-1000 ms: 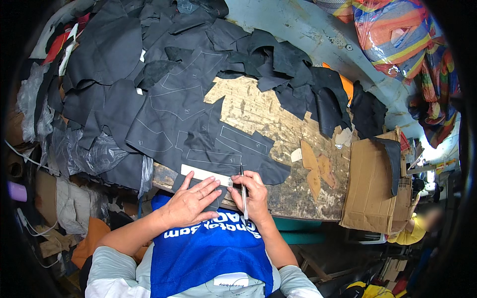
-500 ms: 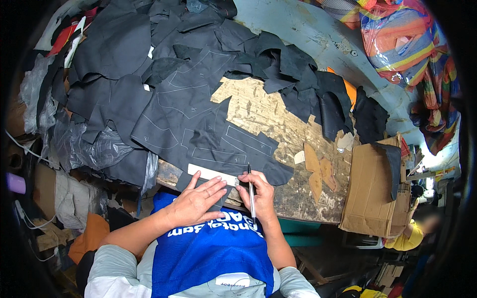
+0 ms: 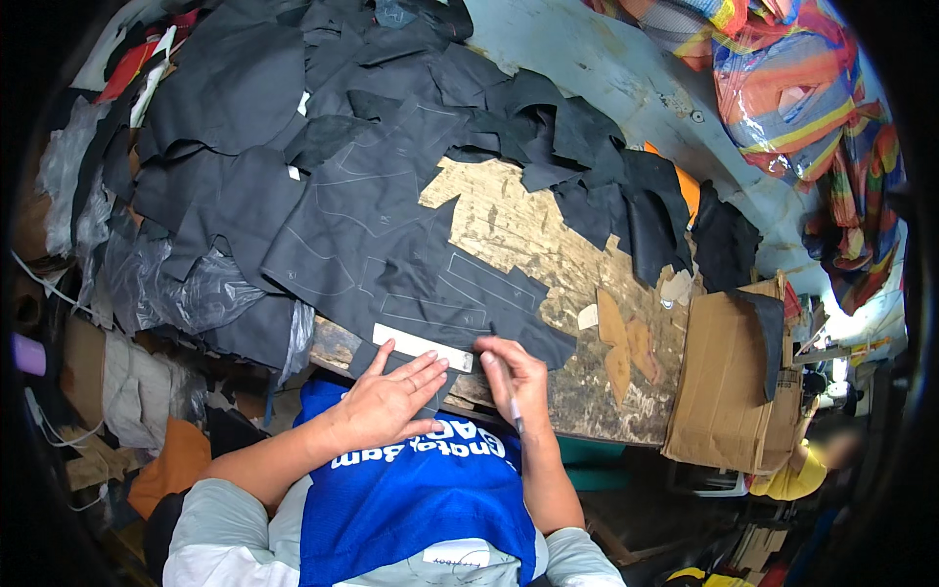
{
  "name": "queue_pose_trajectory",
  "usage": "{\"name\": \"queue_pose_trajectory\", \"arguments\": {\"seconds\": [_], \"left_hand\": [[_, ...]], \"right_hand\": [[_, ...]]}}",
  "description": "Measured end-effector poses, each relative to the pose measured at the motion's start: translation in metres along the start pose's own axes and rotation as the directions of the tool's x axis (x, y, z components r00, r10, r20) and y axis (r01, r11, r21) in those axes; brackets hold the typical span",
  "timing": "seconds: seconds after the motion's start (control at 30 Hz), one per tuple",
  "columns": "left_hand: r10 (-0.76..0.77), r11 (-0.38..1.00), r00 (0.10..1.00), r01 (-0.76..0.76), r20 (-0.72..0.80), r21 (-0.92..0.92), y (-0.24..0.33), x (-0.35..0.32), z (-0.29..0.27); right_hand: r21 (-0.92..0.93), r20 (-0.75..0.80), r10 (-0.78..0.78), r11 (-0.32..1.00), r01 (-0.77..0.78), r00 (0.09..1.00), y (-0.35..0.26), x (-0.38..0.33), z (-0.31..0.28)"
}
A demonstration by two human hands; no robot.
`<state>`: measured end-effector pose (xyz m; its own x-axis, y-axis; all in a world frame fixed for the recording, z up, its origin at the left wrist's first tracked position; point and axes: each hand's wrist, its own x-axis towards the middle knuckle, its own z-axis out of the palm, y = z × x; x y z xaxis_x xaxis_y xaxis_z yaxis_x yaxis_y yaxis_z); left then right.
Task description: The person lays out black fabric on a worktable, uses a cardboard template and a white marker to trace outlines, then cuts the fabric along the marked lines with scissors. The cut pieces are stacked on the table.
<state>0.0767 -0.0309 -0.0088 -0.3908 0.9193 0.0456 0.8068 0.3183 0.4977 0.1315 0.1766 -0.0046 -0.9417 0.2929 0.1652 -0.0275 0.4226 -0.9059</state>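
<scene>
- At the near edge of the worn wooden tabletop (image 3: 548, 235): a pale strip template (image 3: 423, 347) lies flat on a large piece of dark fabric (image 3: 391, 245) marked with faint chalk outlines.
- Left hand (image 3: 391, 401): palm down, fingers spread, pressing on the template's near edge and the fabric. Compared with a second ago it lies flatter and a little further onto the cloth.
- Right hand (image 3: 518, 377): fingers curled together, pinching a slim pen-like marker (image 3: 511, 401) whose free end points back toward the person; its tip sits by the template's right end. A second ago the marker stood more upright in the hand.
- Template and fabric: in much the same place as in the earlier views.
- Packages: a flattened brown cardboard box (image 3: 724, 382) leans at the right end of the tabletop, with a dark cloth strip draped over its top; a bulging striped sack (image 3: 792, 88) in orange, blue and red, wrapped in clear plastic, sits at upper right.
- Small tan scraps (image 3: 626, 342) lie on the bare wood, apart from the fabric.
- Heaped black offcuts (image 3: 235, 88) cover the far left of the tabletop.
- Hard to make out: the marker's tip is hidden by the right hand; the template's near edge is covered by the left fingers; clutter below the tabletop at left is dim and bent by the lens rim.
</scene>
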Motion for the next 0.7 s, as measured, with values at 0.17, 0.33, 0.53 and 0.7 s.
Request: {"name": "queue_pose_trajectory", "arguments": {"seconds": [0.17,0.33,0.53,0.7], "left_hand": [[-0.001,1.000,1.000,0.001,0.011,-0.026,-0.002,0.000,-0.001],[0.002,0.996,1.000,0.001,0.027,-0.091,-0.006,-0.001,0.000],[0.017,0.994,1.000,-0.017,0.003,-0.105,-0.008,-0.002,0.004],[0.036,0.994,0.999,-0.037,-0.017,-0.098,-0.008,-0.002,0.002]], "right_hand": [[0.140,0.197,-0.127,0.985,0.100,0.972,-0.025,0.022,0.023],[0.123,0.336,-0.138,0.987,0.102,0.932,-0.031,0.042,0.068],[0.042,0.423,-0.201,0.978,0.203,0.884,-0.031,0.050,0.073],[-0.017,0.304,-0.224,0.971,0.240,0.926,-0.034,0.053,0.085]]}}
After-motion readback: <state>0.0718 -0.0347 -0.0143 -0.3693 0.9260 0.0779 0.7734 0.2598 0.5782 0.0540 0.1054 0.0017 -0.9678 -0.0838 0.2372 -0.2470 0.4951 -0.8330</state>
